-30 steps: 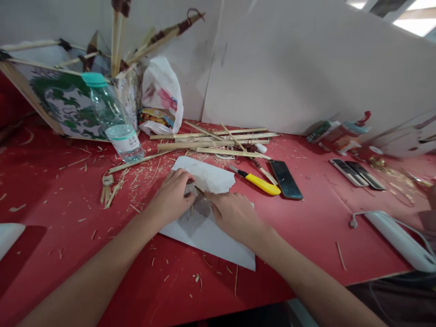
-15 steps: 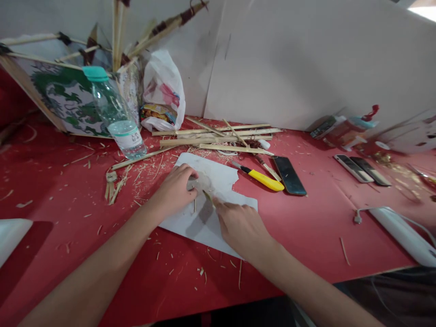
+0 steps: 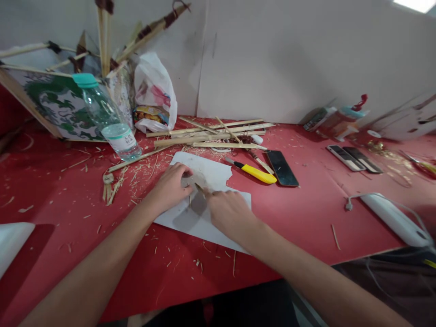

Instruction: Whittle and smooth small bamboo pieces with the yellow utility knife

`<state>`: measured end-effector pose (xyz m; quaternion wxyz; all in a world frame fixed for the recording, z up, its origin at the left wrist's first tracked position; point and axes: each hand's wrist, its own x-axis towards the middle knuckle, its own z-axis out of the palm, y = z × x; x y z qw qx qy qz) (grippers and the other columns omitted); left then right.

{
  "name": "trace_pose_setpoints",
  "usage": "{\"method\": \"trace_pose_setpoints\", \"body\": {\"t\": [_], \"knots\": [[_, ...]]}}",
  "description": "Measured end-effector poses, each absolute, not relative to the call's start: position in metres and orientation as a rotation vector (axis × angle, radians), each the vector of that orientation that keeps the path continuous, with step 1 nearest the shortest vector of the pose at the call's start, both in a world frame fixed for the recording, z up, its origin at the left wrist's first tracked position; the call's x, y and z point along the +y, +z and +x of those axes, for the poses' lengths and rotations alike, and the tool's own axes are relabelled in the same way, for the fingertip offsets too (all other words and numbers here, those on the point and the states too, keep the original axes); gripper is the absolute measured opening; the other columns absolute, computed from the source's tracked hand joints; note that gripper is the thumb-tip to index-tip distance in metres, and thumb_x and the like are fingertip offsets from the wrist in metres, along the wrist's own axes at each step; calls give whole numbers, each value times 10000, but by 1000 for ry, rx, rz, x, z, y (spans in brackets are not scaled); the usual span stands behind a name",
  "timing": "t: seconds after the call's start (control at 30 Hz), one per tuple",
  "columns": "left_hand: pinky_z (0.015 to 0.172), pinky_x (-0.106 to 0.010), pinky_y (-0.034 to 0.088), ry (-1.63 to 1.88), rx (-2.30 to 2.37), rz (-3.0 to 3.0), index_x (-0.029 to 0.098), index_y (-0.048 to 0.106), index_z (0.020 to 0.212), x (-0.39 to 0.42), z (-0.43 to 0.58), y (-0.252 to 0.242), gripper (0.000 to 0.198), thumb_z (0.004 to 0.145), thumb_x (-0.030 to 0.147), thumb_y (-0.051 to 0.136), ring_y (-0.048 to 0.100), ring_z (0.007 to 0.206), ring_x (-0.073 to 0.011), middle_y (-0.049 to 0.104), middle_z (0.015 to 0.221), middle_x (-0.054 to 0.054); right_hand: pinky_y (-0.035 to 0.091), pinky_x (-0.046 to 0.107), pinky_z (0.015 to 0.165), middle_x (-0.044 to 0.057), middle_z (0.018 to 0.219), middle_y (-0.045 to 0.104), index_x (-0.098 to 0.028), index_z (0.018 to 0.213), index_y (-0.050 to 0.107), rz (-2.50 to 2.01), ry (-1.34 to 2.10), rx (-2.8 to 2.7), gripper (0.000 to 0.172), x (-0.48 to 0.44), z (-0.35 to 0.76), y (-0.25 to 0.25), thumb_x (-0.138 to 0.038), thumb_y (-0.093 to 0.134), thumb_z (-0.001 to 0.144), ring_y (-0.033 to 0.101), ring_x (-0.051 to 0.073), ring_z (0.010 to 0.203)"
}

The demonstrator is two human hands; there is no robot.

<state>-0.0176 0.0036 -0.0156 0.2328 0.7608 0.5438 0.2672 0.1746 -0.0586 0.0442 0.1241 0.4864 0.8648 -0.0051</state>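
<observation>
My left hand (image 3: 170,187) rests over a sheet of white paper (image 3: 184,222), fingers curled round a small greyish, translucent piece (image 3: 186,181) that I cannot make out clearly. From the right, my right hand (image 3: 235,213) pinches a thin, pointed sliver (image 3: 199,187) that looks like bamboo, its dark tip aimed at the grey piece. Whether the tip touches it is unclear. A short stick end (image 3: 190,200) shows below my left thumb. Just beyond the paper's torn right edge lies a yellow-handled craft knife (image 3: 257,173).
Bamboo strips (image 3: 211,136) lie piled behind the paper, with shavings scattered over the red table (image 3: 299,218). A water bottle (image 3: 119,136), a plastic bag (image 3: 158,91) and a painted bamboo frame (image 3: 57,104) stand back left. A black phone (image 3: 282,168) lies right of the knife.
The whole view has shifted slightly left. My right hand and the sliver have moved a little up and left over the paper; my left hand keeps its hold.
</observation>
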Motion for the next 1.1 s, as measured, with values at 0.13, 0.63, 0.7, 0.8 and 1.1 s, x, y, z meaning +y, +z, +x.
{"method": "trace_pose_setpoints", "body": {"t": [0.13,0.63,0.7,0.8,1.1], "knots": [[960,-394,489,737,1503,2081,201,584,1002,4,-16,-14,279,728,163,623,601,1045,-240,628,1066,-72,375,308,540,107,837,742,-118,1256,608,1393,-42,2608,437,-43,174,44,-57,479,844,711,232,723],[991,-420,477,722,1490,2066,219,568,994,4,-18,-15,279,724,155,597,592,1097,-248,622,1099,-63,376,293,587,90,866,753,-230,1499,439,1461,-152,2535,464,-47,186,35,-280,337,1049,703,215,741],[991,-422,475,718,1494,2076,219,569,994,3,-18,-15,279,724,152,593,589,1102,-251,622,1100,-64,393,298,591,92,853,752,-222,1498,436,1463,-102,2539,462,-46,182,32,-287,321,1055,708,225,734],[992,-426,471,708,1509,2088,220,571,1001,3,-17,-15,284,726,155,597,587,1107,-256,623,1100,-66,401,302,584,91,846,753,-214,1497,433,1475,-65,2549,461,-50,180,30,-284,301,1060,713,230,725],[993,-435,473,703,1524,2069,226,559,977,5,-17,-17,256,733,164,609,583,1111,-261,622,1112,-61,366,281,522,52,811,751,-242,1582,285,1470,-154,2425,590,-94,204,35,-192,399,1005,709,214,669]]}}
